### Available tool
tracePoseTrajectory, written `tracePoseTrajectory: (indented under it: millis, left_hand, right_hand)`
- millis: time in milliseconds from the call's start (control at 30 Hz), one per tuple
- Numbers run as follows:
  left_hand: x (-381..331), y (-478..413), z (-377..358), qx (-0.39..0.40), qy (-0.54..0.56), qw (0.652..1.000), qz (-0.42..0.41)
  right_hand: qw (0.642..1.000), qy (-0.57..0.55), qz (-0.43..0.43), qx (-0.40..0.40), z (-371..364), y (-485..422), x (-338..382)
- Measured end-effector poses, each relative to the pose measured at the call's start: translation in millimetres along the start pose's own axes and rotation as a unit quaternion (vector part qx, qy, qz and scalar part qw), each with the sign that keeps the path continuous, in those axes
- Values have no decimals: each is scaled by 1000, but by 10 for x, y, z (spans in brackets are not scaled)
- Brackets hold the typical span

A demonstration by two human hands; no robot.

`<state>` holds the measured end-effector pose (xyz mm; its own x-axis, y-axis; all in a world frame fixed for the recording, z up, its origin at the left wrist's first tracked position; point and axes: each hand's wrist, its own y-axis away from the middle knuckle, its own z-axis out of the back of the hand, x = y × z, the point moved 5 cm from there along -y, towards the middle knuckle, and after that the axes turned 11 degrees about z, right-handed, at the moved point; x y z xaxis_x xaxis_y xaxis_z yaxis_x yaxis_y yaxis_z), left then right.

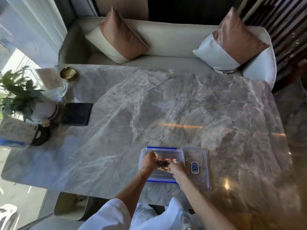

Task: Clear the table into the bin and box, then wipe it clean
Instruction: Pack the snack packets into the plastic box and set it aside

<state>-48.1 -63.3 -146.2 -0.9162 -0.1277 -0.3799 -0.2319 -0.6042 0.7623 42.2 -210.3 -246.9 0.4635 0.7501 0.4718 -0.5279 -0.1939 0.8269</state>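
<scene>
- A pale sofa (166,40) runs across the top of the frame, one copper-and-cream cushion (119,37) at upper left, a second cushion (232,42) at upper right.
- Sheer curtains (29,27) and bright daylight fill the upper left.
- Dark slatted panelling (282,22) stands at upper right.
- A glossy stone floor (292,113) shows along the right edge.
- A leafy potted plant (18,93) sits at the left edge.

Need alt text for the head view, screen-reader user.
Both hands, left hand and right hand, hold a red-and-white packet inside an open clear box on a marble table; its lid lies alongside, right.
</scene>
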Motion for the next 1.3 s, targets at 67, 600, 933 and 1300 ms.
tracePoseTrajectory:
  millis: [67, 600, 933, 1300]
  left_hand:
    - [28, -46, -66, 12, -7, 1000, 25]
    - [-534, 330, -61, -115, -263, 952, -108]
    - [-1592, 238, -1078, -24, -360, 901, -241]
    - [-1484, 55, -1622, -31, -376, 906, -193]
  right_hand:
    - [1000, 16, 5, -5, 26, 100, 98]
    - [983, 16, 167, 69, 582, 770, 589]
    - [994, 45, 88, -51, 1681, 595, -488]
    - [970, -242, -16, -2, 1638, 830, -974]
